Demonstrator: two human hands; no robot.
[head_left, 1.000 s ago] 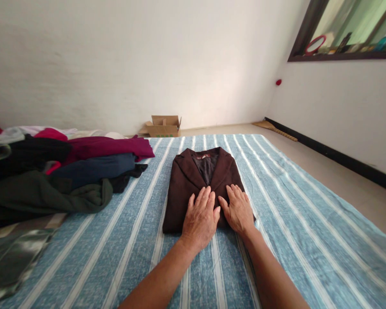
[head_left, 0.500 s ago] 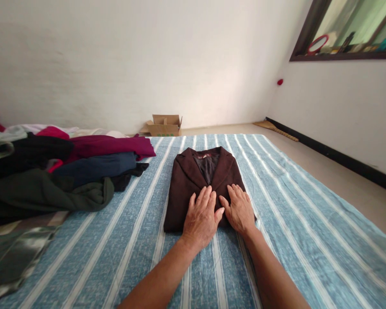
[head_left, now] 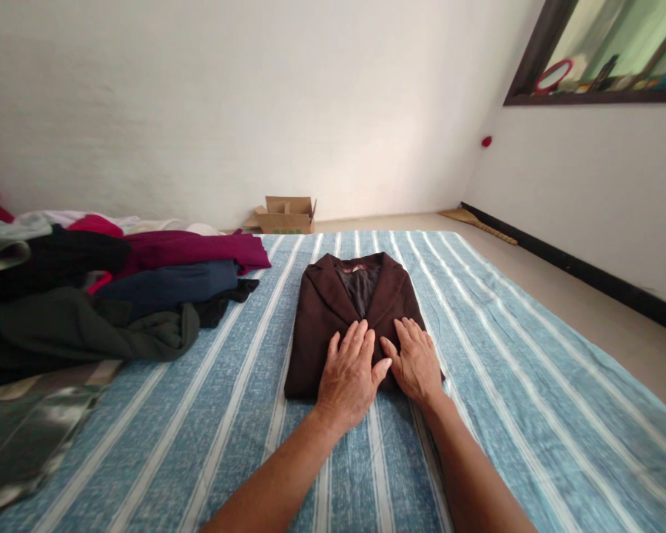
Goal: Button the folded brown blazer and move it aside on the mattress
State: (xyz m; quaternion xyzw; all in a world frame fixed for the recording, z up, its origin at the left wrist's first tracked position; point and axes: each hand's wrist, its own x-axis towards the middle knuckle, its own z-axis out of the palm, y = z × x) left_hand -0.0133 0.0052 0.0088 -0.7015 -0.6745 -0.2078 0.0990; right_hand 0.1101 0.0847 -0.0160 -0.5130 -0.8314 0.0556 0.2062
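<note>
A dark brown jacket (head_left: 333, 311) lies folded into a neat rectangle, collar away from us, on the blue striped bedsheet (head_left: 505, 355). We press our left hand (head_left: 351, 376) and right hand (head_left: 417, 361) flat, fingers spread, gripping nothing, on its near edge. The fold looks finished. Left of our hands, a heap of clothes (head_left: 105, 296), seemingly unfolded, waits.

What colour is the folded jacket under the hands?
Dark brown jacket, with a darker lining at the collar, seen in the head view on the blue striped sheet.
</note>
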